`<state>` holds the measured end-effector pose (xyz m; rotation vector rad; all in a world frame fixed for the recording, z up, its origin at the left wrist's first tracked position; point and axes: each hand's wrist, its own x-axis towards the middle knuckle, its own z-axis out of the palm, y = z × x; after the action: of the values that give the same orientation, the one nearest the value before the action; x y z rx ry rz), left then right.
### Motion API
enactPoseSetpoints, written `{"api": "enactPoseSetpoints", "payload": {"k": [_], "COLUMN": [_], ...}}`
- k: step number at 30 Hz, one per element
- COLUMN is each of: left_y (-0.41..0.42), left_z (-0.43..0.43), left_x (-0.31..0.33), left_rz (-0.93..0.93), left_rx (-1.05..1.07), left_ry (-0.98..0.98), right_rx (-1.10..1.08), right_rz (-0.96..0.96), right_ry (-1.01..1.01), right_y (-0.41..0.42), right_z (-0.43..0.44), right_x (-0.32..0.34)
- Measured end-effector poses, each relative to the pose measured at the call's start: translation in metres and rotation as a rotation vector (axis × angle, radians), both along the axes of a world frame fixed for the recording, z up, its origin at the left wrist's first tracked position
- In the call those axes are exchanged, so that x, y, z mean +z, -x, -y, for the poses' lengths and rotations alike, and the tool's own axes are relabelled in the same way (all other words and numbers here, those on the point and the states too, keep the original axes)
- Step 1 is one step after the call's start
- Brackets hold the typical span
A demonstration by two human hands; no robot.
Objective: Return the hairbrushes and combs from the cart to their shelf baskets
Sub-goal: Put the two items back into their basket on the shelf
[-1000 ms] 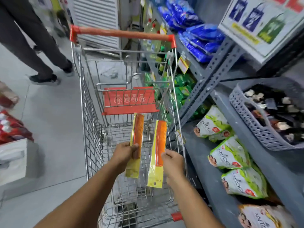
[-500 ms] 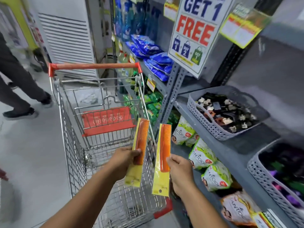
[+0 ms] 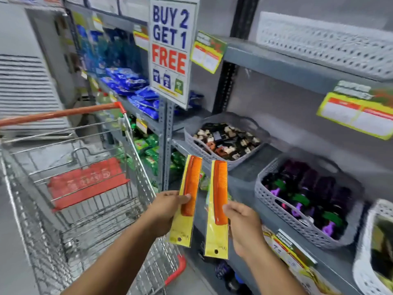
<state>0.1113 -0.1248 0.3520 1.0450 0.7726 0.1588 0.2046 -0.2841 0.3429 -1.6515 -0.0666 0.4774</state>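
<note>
While shelf baskets [image 3: 302, 227] get scanned, left hand [image 3: 164, 211] and right hand [image 3: 244, 225] each pinch carded orange comb [image 3: 192, 186] upright, fingers clamped on packaging, likely for label matching.

Grey shelf [image 3: 244, 173] with three baskets [image 3: 276, 207]

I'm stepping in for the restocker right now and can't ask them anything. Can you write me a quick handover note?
Left hand: holds one orange comb in yellow packaging, upright.
Right hand: holds a second packaged orange comb, upright.
Both combs are out of the cart, beside the shelf; neither is shelved yet.
Baskets in view: grey basket of hair clips, grey basket of dark and purple items, white basket at right, contents unclear.
Left: find the comb basket, drop both in. The cart's lower part is blurred, so check it.
</note>
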Motion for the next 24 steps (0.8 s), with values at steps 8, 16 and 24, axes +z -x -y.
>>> {"api": "enactPoseSetpoints", "payload": {"k": [8, 16, 24], "left_y": [-0.055, -0.111, -0.158], "left_z": [0.085, 0.182, 0.278], "left_x": [0.028, 0.055, 0.061], "left_rz": [0.010, 0.021, 0.069], "left_rx": [-0.192, -0.362, -0.522], "left_ry": [0.003, -0.055, -0.167], "right_rx": [-0.165, -0.325, -0.502], "right_rz": [-0.029, 0.089, 0.114], "right_ry": [-0.041, -0.025, 0.003], "right_y": [-0.027, -0.042, -0.056], "right_z": [0.109, 0.218, 0.309], "right_x": [0.027, 0.045, 0.050]}}
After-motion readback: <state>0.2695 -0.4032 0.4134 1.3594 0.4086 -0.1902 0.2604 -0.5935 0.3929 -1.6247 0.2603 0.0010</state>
